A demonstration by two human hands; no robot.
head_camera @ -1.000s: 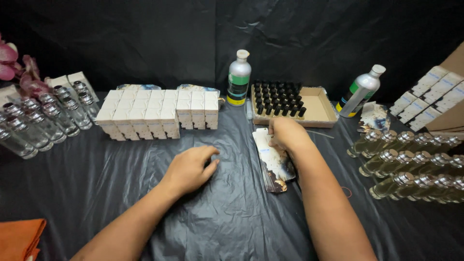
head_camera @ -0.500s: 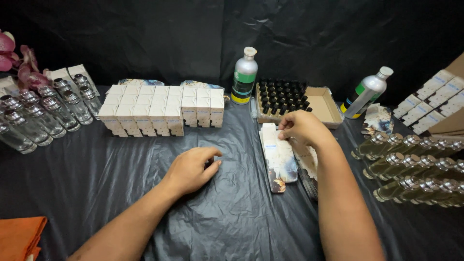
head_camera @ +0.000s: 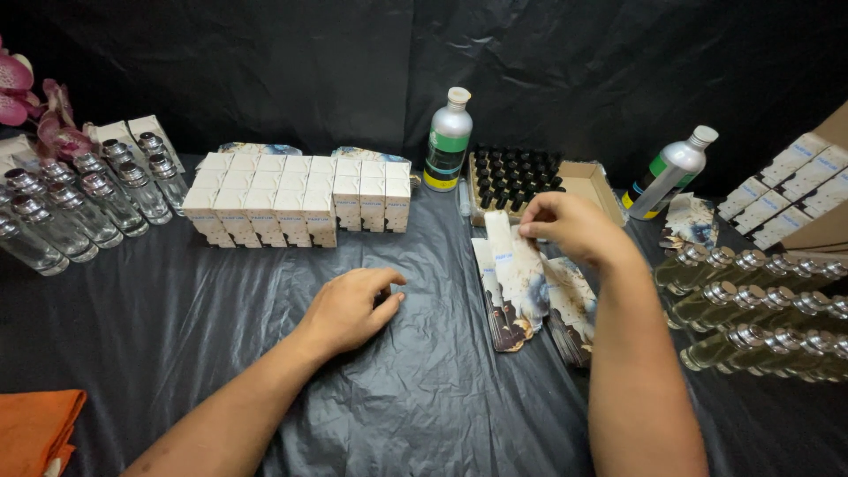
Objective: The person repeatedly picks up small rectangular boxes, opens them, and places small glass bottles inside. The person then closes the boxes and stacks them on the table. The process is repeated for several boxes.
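The flat carton blank [head_camera: 521, 269], white with a dark marbled print, lies just right of the frame's centre on top of a small fanned stack of flat blanks [head_camera: 565, 309]. Its long axis runs from the upper middle of the frame down toward the lower middle, tilted a little. Its top flap sits directly under the right hand [head_camera: 570, 228], whose fingers [head_camera: 528, 228] are closed in a pinch on that upper edge, thumb and forefinger together, the rest of the hand curled above it. The right forearm comes in steeply from the lower right edge of the frame, wrist bent toward the centre.

The left hand [head_camera: 349, 307] is well apart from the blank, to its left, resting palm down on the black plastic sheet over the desk [head_camera: 424, 397], fingers loosely curled and holding nothing.

Further up stand a block of made-up white boxes [head_camera: 296, 199], a silver bottle with a green label [head_camera: 447, 141] and a tray of dark caps [head_camera: 517, 177]; glass bottles [head_camera: 760, 309] lie at the right edge.
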